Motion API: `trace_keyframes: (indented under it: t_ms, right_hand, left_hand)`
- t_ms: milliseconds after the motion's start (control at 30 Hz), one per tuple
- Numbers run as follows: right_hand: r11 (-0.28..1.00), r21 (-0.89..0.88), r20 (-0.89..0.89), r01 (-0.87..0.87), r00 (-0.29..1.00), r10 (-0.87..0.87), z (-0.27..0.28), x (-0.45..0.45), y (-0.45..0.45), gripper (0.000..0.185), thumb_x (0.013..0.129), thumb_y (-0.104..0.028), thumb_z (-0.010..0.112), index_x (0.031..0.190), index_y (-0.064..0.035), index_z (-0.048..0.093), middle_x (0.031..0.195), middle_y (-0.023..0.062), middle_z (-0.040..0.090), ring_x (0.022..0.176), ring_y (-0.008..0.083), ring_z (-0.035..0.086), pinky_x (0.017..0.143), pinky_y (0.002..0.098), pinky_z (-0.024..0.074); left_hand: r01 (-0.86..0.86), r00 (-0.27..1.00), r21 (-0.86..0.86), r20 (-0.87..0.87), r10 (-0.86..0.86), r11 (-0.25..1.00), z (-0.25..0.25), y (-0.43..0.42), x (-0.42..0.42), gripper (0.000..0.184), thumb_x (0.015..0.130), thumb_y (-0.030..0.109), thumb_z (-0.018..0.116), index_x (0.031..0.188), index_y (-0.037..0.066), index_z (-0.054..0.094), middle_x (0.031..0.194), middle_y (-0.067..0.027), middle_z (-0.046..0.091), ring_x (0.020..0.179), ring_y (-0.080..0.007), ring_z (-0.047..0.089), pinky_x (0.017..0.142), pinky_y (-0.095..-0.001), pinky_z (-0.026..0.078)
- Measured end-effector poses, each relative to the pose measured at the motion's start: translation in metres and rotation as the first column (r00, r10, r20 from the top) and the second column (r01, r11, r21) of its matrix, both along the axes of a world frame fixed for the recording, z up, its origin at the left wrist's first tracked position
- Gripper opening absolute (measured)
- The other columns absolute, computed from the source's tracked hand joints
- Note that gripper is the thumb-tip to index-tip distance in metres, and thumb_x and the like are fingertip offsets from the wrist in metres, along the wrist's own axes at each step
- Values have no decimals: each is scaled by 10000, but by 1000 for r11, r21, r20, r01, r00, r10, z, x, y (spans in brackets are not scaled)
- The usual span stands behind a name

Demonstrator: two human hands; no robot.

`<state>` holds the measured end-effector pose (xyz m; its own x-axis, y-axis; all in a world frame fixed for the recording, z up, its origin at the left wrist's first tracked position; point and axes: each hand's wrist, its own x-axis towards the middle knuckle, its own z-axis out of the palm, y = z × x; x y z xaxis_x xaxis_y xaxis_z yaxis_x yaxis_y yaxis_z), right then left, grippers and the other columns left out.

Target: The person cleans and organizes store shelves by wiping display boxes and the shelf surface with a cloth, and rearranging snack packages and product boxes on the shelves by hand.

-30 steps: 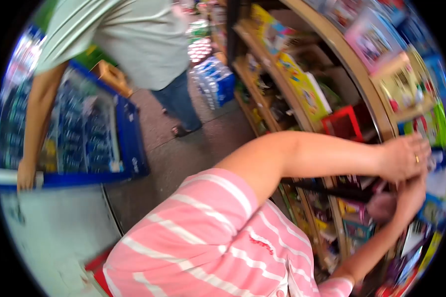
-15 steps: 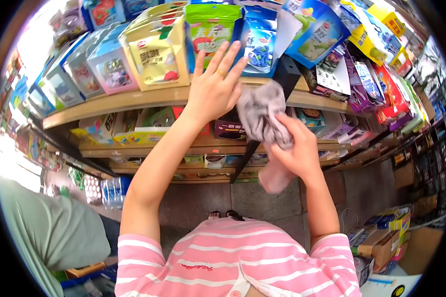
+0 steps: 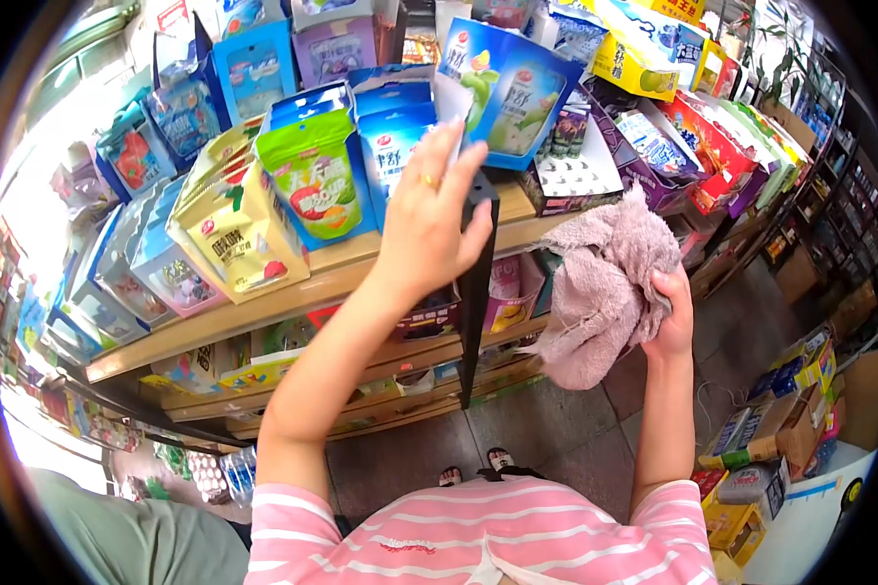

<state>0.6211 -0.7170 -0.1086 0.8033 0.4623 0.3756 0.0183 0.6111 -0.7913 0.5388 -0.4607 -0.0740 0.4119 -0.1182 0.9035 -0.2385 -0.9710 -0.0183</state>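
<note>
My right hand (image 3: 673,317) grips a crumpled greyish-pink cloth (image 3: 595,302), which hangs in front of the shelf edge. My left hand (image 3: 424,229) is raised with its fingers apart and holds nothing. It is in front of a blue snack pouch (image 3: 390,146); whether the fingertips touch it I cannot tell. Just left of that hand stands a green fruit-candy pouch (image 3: 312,180), and beyond it a yellow pouch (image 3: 239,239). A blue box with green fruit pictures (image 3: 522,102) leans behind my fingertips.
The wooden shelf (image 3: 337,278) has a black upright post (image 3: 476,292) and lower tiers with more packets. At the right lie an open white-lined box (image 3: 576,175) and a red box (image 3: 707,141). Cartons (image 3: 766,424) sit on the floor. A person in grey-green clothing (image 3: 137,531) is at the lower left.
My view has turned and shifted right along the shelf. The cloth, bunched before, now hangs more spread out in my right hand. My left hand stays raised by the pouches.
</note>
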Motion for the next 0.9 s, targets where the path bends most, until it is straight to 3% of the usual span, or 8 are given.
trace_keyframes:
  t_ms: [300, 400, 567, 633, 733, 767, 833, 900]
  right_hand:
    - [980, 98, 34, -173, 985, 170, 37, 50, 8, 521, 743, -147, 555, 1215, 19, 410, 1097, 134, 541, 1002, 223, 555, 896, 343, 435]
    - [962, 164, 63, -220, 975, 212, 58, 64, 12, 530, 747, -161, 557, 1219, 20, 402, 1105, 135, 534, 1009, 223, 551, 898, 347, 433]
    - [912, 302, 489, -276, 866, 101, 138, 76, 46, 458, 761, -128, 597, 1161, 26, 437, 1072, 122, 556, 956, 204, 581, 851, 321, 457]
    - [987, 152, 796, 58, 585, -157, 161, 100, 85, 546, 728, -263, 680, 1145, 8, 456, 943, 118, 621, 872, 185, 609, 792, 291, 467]
    - [881, -52, 998, 471, 47, 34, 162, 130, 155, 675, 646, -381, 710, 1143, 6, 468, 949, 173, 629, 887, 300, 610, 821, 334, 461]
    - [863, -183, 983, 470, 93, 158, 171, 128, 164, 684, 646, -362, 712, 1170, -1, 461, 985, 173, 622, 927, 291, 602, 839, 340, 456]
    - [947, -303, 947, 103, 139, 288, 167, 147, 184, 671, 673, -194, 702, 1254, -14, 420, 1137, 156, 572, 1036, 245, 562, 887, 346, 438]
    - [852, -475, 805, -223, 281, 522, 160, 187, 164, 625, 692, 20, 657, 1268, -10, 417, 1220, 86, 510, 1096, 190, 499, 935, 306, 391]
  left_hand:
    - [-132, 991, 157, 8, 132, 979, 124, 23, 84, 420, 752, 170, 647, 1131, 55, 507, 1111, -181, 538, 1070, -326, 506, 894, -368, 411]
    - [-102, 942, 285, -280, 185, 953, 144, 20, 89, 291, 780, 173, 634, 1027, 39, 557, 1038, -169, 576, 995, -295, 553, 817, -356, 447]
    - [-219, 855, 169, -441, 272, 961, 151, 24, 75, 260, 794, 210, 620, 952, 6, 592, 921, -166, 620, 844, -278, 602, 735, -351, 470]
    - [-252, 867, 174, -396, 302, 952, 148, 23, 71, 266, 742, 203, 631, 931, 15, 635, 914, -190, 634, 861, -304, 613, 767, -360, 481]
    - [-286, 853, 110, -423, 305, 952, 148, 30, 65, 279, 676, 222, 649, 884, 36, 664, 816, -188, 642, 770, -299, 632, 706, -367, 499]
    - [-334, 872, 70, -356, 336, 940, 146, 34, 57, 294, 626, 254, 647, 838, 54, 676, 753, -184, 639, 708, -303, 638, 659, -380, 506]
    - [-484, 770, 46, -451, 451, 874, 141, 15, 47, 328, 641, 244, 660, 909, 55, 664, 854, -173, 654, 775, -272, 647, 707, -362, 500]
    - [-150, 964, 93, -208, 167, 984, 116, 29, 104, 353, 621, 245, 643, 894, 21, 646, 849, -206, 632, 802, -350, 615, 735, -395, 496]
